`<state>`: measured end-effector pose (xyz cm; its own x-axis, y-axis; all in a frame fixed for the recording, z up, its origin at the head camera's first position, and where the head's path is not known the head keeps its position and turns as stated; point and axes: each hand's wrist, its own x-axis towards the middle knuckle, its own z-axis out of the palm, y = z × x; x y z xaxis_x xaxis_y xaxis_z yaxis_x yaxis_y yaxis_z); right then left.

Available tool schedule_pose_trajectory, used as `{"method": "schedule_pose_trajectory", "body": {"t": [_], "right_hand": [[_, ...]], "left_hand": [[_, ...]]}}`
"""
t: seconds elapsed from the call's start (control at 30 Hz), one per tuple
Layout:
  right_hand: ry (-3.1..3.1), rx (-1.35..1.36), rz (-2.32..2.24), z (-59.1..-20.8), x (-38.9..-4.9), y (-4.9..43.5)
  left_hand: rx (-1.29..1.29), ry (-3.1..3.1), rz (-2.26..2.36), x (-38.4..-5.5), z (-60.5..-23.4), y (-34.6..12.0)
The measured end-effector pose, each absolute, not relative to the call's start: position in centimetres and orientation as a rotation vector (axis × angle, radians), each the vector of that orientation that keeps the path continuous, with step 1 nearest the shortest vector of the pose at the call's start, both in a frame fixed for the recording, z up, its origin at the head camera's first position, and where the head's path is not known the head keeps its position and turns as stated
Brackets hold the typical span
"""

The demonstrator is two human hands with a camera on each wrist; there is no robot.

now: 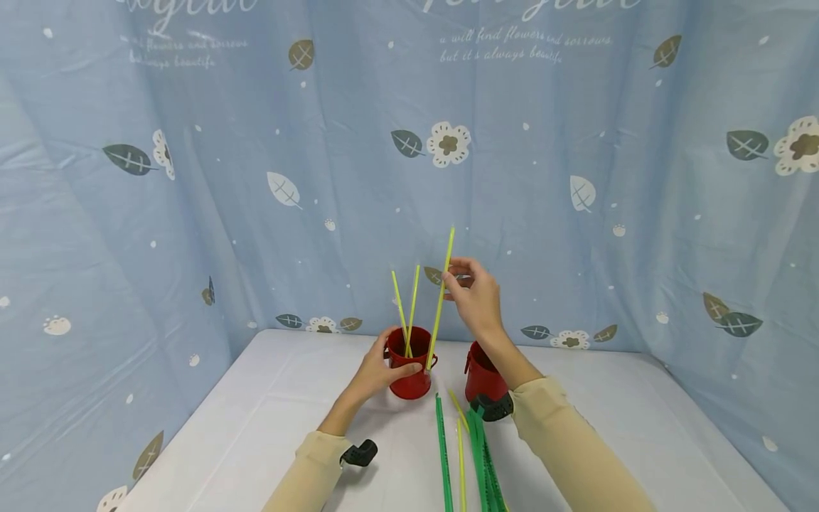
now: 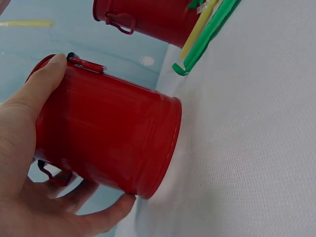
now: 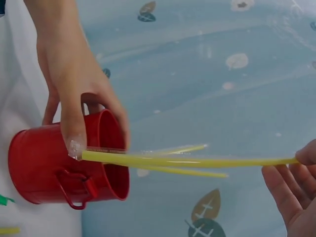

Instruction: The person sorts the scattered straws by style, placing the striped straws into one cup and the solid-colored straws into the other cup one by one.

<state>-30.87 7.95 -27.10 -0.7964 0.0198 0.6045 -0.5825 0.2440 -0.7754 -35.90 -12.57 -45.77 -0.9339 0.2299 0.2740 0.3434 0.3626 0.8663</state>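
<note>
My left hand (image 1: 372, 371) grips a small red bucket (image 1: 409, 387) by its side, thumb at the near wall and fingers round the far side. Two yellow straws (image 1: 398, 299) lean inside this bucket. Above and to its right, my right hand (image 1: 478, 297) pinches another yellow straw (image 1: 441, 299) near its upper part. Clear wrapping shows round that straw (image 3: 173, 162) in the right wrist view. Its lower end hangs in front of the bucket's rim, close to my left thumb (image 3: 74, 123).
A second red bucket (image 1: 481, 377) stands to the right, partly behind my right forearm. Several green wrapped straws (image 1: 483, 462) and a few yellow straws (image 1: 461, 455) lie on the white table (image 1: 256, 412) in front. A blue printed curtain (image 1: 358, 178) hangs behind.
</note>
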Motion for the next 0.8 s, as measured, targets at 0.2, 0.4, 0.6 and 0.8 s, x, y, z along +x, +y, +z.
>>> {"method": "schedule_pose_trajectory", "body": {"t": [0.2, 0.4, 0.6, 0.8], "right_hand": [[-1.997, 0.514, 1.556, -26.5, -31.1, 7.6], [-1.955, 0.499, 1.54, -26.4, -31.8, 7.2], [-1.892, 0.485, 1.555, -27.7, -34.5, 7.3], [-1.871, 0.478, 1.548, -28.5, -35.7, 7.1]], "left_hand": [[-0.534, -2.49, -1.643, -35.8, -45.7, -12.5], [-0.523, -2.486, -1.644, -35.6, -45.6, -12.4], [-0.517, -2.488, -1.643, -35.6, -45.5, -12.5], [-0.51, -2.49, -1.649, -35.6, -45.5, -12.5]]}}
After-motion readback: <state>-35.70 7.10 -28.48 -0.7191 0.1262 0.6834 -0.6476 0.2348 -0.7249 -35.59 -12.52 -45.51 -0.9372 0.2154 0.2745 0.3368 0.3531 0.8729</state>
